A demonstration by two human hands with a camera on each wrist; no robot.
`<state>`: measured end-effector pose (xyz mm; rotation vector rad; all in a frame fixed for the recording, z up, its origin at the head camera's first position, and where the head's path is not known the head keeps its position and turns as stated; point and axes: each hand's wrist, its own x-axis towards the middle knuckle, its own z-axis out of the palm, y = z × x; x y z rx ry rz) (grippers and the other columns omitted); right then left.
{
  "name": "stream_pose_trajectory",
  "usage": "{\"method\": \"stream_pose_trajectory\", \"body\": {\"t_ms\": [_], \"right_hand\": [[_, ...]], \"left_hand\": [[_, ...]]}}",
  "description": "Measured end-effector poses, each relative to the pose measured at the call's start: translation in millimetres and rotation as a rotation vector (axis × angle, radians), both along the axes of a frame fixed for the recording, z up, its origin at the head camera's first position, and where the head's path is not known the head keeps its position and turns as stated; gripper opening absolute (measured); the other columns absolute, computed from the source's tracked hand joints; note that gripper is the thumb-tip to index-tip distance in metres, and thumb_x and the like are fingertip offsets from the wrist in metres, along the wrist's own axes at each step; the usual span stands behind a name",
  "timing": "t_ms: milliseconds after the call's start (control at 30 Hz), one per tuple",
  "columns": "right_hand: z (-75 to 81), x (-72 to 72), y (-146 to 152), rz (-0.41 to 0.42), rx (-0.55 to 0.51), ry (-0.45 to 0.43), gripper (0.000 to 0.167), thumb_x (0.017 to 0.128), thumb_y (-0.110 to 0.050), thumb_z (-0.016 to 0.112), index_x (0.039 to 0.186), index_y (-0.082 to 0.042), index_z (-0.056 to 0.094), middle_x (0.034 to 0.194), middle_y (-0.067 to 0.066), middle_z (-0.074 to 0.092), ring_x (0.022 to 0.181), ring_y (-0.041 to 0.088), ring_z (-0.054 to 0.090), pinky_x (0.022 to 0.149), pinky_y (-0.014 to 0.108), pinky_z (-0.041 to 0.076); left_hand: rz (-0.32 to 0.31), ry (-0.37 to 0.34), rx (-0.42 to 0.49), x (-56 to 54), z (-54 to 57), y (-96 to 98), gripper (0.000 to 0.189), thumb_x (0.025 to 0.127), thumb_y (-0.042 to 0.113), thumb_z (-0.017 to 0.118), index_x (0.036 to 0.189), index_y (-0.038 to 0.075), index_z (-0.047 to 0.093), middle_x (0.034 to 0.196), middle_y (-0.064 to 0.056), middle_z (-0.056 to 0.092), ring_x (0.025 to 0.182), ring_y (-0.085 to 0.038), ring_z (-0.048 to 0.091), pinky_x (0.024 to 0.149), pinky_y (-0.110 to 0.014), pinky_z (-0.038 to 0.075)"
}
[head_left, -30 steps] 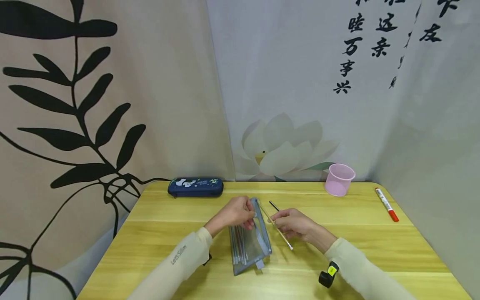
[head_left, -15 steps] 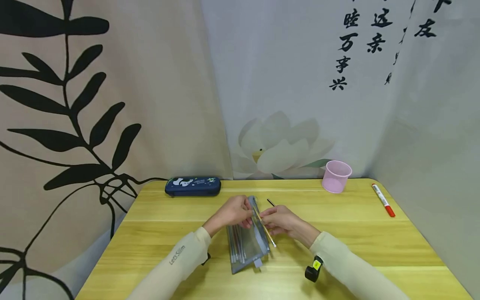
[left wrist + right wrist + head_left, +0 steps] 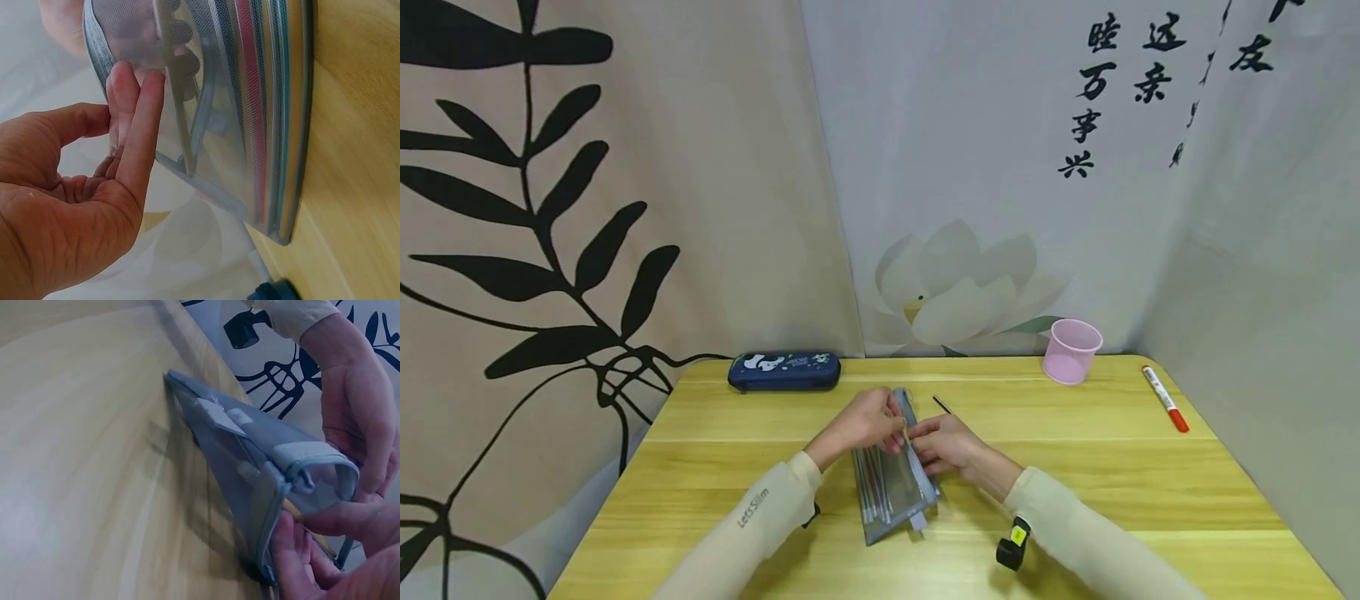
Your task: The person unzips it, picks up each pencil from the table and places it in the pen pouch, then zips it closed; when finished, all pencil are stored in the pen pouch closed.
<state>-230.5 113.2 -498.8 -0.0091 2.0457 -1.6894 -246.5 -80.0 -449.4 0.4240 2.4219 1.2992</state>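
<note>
A grey mesh zip pouch (image 3: 891, 492) stands tilted on the table, several striped sticks, likely pencils, showing through its mesh (image 3: 256, 112). At the upper edge of its opening, my left hand (image 3: 874, 418) pinches the fabric between thumb and fingers. My right hand (image 3: 951, 443) is at the opposite lip. Between its thumb and fingers it pinches a yellow pencil (image 3: 294, 509), which slants into the gaping opening. Through the mesh, the right fingers (image 3: 181, 34) show faintly in the left wrist view. Most of the pencil is hidden in the head view.
A thin dark stick (image 3: 942, 405) pokes out beyond my right hand. A navy pencil case (image 3: 784, 372) sits at the back left of the wooden table (image 3: 737, 442). Toward the back right are a pink cup (image 3: 1072, 353) and a red-capped white marker (image 3: 1165, 398).
My right hand has moved left to the pouch, bringing the yellow pencil from beside it into the opening. My left hand keeps its hold on the pouch edge.
</note>
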Motion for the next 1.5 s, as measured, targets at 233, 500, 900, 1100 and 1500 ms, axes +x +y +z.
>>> {"method": "stream_pose_trajectory", "body": {"t_ms": [233,500,900,1100,1500], "right_hand": [[-4.1,-1.9,4,0.000,-0.003,0.032,0.031,0.097,-0.006,0.067,0.127,0.002,0.069,0.097,0.007,0.076,0.073,0.013,0.069,0.064,0.026,0.064],[2.1,-3.1,16,0.029,-0.013,0.017,0.033,0.099,-0.013,0.070,0.128,0.002,0.068,0.099,0.010,0.078,0.083,0.016,0.074,0.071,0.031,0.067],[2.5,-8.7,38,0.006,0.427,0.411,0.008,0.099,-0.025,0.074,0.101,-0.018,0.075,0.085,0.003,0.073,0.066,0.019,0.066,0.058,0.029,0.052],[6.3,-17.3,60,0.047,0.563,0.493,0.010,0.094,-0.024,0.079,0.099,-0.017,0.075,0.073,-0.002,0.058,0.057,0.014,0.045,0.055,0.027,0.035],[6.0,-33.8,87,0.119,0.640,0.539,0.052,0.089,-0.021,0.085,0.132,-0.005,0.060,0.088,0.005,0.063,0.072,0.018,0.053,0.064,0.030,0.043]], "left_hand": [[-0.005,-0.005,-0.002,-0.3,1.3,-0.7,0.005,0.101,0.004,0.059,0.102,-0.001,0.058,0.074,-0.014,0.075,0.065,-0.029,0.077,0.071,-0.051,0.069],[0.008,-0.016,-0.030,-1.9,2.1,1.3,0.005,0.103,0.005,0.060,0.102,0.000,0.058,0.076,-0.014,0.075,0.065,-0.027,0.077,0.071,-0.049,0.069],[0.016,-0.013,-0.037,0.6,8.7,0.0,0.005,0.102,0.005,0.061,0.100,0.001,0.058,0.076,-0.014,0.075,0.065,-0.027,0.077,0.072,-0.052,0.069],[0.025,-0.020,-0.038,1.7,7.4,-0.4,0.005,0.102,0.005,0.061,0.101,0.001,0.058,0.076,-0.014,0.075,0.066,-0.027,0.077,0.073,-0.051,0.069],[0.021,-0.013,-0.026,0.9,3.1,-1.9,0.004,0.102,0.004,0.061,0.101,0.001,0.058,0.076,-0.013,0.074,0.064,-0.025,0.077,0.071,-0.049,0.069]]}}
